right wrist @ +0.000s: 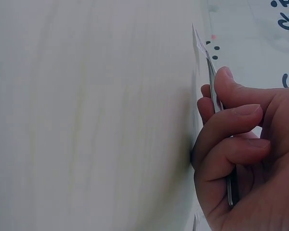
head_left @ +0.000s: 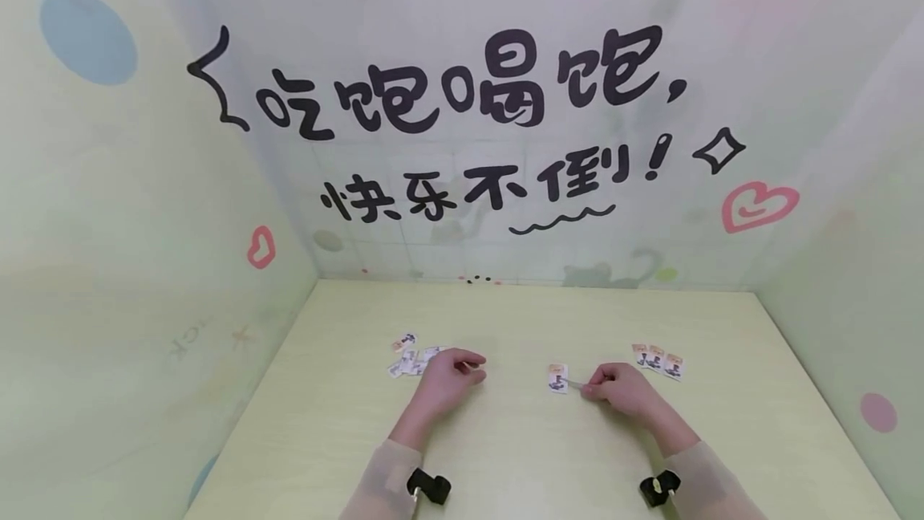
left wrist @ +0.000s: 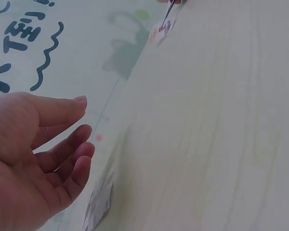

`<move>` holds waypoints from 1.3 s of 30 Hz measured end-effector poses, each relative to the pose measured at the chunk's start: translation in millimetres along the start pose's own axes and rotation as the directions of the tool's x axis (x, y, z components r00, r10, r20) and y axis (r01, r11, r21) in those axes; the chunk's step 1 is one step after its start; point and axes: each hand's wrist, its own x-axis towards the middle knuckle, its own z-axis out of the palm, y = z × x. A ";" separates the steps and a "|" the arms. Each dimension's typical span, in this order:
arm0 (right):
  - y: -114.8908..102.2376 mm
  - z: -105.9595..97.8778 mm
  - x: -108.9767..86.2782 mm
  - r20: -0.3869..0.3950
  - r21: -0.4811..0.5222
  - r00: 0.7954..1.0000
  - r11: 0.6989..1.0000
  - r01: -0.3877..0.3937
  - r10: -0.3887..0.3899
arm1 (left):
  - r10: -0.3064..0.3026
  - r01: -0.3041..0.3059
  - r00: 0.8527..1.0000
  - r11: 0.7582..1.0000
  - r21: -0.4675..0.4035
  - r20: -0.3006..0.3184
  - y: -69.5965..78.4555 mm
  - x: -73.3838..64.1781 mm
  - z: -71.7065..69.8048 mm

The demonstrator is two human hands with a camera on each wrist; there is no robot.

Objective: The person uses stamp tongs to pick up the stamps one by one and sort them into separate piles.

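Note:
My right hand (head_left: 622, 390) pinches a pair of slim metal tweezers (right wrist: 212, 82) between thumb and fingers, the back end lying inside the palm. Their tips meet the edge of a small printed card (head_left: 557, 374), white with an orange top and a dark figure. In the right wrist view this card (right wrist: 199, 44) appears tilted at the tweezer tips. My left hand (head_left: 449, 379) hovers with fingers loosely bent and holds nothing. Beside and partly behind it lies a loose pile of small printed cards (head_left: 406, 365).
To the right of my right hand, 3 similar cards (head_left: 655, 359) lie in a slanting row. The pale wooden table (head_left: 520, 456) ends at a printed back wall (head_left: 462, 255), with side walls at left and right. A dark wrist camera (head_left: 431, 488) sits on my left sleeve.

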 end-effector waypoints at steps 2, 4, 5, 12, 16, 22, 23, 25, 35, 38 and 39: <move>3.6 -5.2 -2.1 -0.009 0.006 1.000 1.000 -0.015 0.015 | -0.001 0.001 0.999 1.000 -0.004 -0.040 -6.1 -2.3 -11.0; 7.9 -10.7 -3.7 -0.016 0.010 1.000 1.000 -0.024 0.024 | 0.006 -0.006 0.997 1.000 0.000 -0.076 -14.8 -4.0 -21.1; 9.9 -13.6 -5.0 -0.019 0.018 0.999 0.999 -0.034 0.034 | 0.003 -0.004 0.996 1.000 -0.003 -0.091 -19.2 -4.7 -25.9; 24.5 -34.7 -15.9 -0.053 0.033 0.996 0.997 -0.066 0.068 | -0.050 0.053 0.981 0.998 0.014 -0.189 -45.3 -9.8 -55.4; 32.2 -47.2 -24.1 -0.068 0.061 0.993 0.994 -0.093 0.097 | -0.082 0.090 0.963 0.996 0.018 -0.258 -54.8 -9.9 -68.4; 43.8 -60.1 -32.1 -0.083 0.076 0.988 0.990 -0.122 0.129 | -0.124 0.137 0.940 0.990 0.018 -0.318 -66.0 -9.7 -78.1; 45.9 -61.4 -32.7 -0.084 0.075 0.988 0.989 -0.125 0.131 | -0.124 0.139 0.938 0.990 0.023 -0.325 -67.1 -9.8 -78.7; 48.7 -64.1 -34.4 -0.085 0.073 0.987 0.989 -0.132 0.138 | -0.129 0.148 0.935 0.988 0.034 -0.330 -68.5 -9.3 -80.1; 48.5 -80.2 -43.3 -0.096 0.072 0.982 0.985 -0.155 0.162 | -0.114 0.168 0.926 0.978 0.122 -0.359 -74.2 3.8 -85.2; 49.8 -85.5 -45.2 -0.100 0.066 0.982 0.986 -0.155 0.161 | -0.106 0.168 0.931 0.974 0.151 -0.349 -76.3 7.2 -85.2; 50.5 -87.0 -45.6 -0.103 0.066 0.981 0.985 -0.161 0.167 | -0.104 0.167 0.932 0.973 0.157 -0.346 -76.8 7.8 -85.5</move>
